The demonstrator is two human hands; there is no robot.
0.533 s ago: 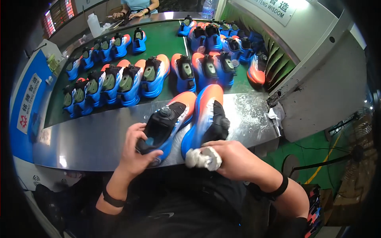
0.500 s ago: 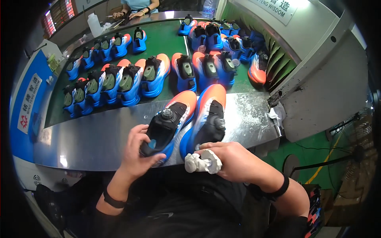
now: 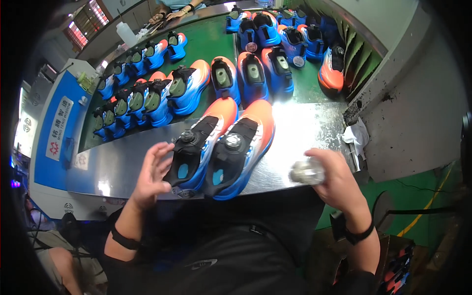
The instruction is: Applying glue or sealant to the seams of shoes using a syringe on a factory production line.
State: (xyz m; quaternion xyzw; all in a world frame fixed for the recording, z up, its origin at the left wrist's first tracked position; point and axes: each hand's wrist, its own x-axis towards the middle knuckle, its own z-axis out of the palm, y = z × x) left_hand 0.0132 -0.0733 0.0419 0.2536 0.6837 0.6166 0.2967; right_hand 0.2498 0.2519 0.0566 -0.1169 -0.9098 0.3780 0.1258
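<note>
Side by side on the metal ledge stand a left sneaker [image 3: 197,150] and a right sneaker [image 3: 237,153], orange at the toe and blue at the heel. Each has a black upper with a round dial on its tongue and a blue patch on the insole. My left hand [image 3: 149,178] is beside the left sneaker's heel, fingers spread and holding nothing. Off to the right, apart from both sneakers, my right hand [image 3: 340,183] grips a crumpled whitish wad [image 3: 306,173]. Motion blurs the wad.
Rows of similar sneakers [image 3: 189,93] stand on a green belt [image 3: 209,42] beyond the metal ledge [image 3: 115,169]. Green strip curtains [image 3: 361,61] hang at the right. A white bottle [image 3: 126,33] and another person's hands [image 3: 172,14] are at the far side.
My right hand has moved right, away from the right sneaker, with the wad. The right sneaker now sits upright against the left one. My left hand has come off the left sneaker.
</note>
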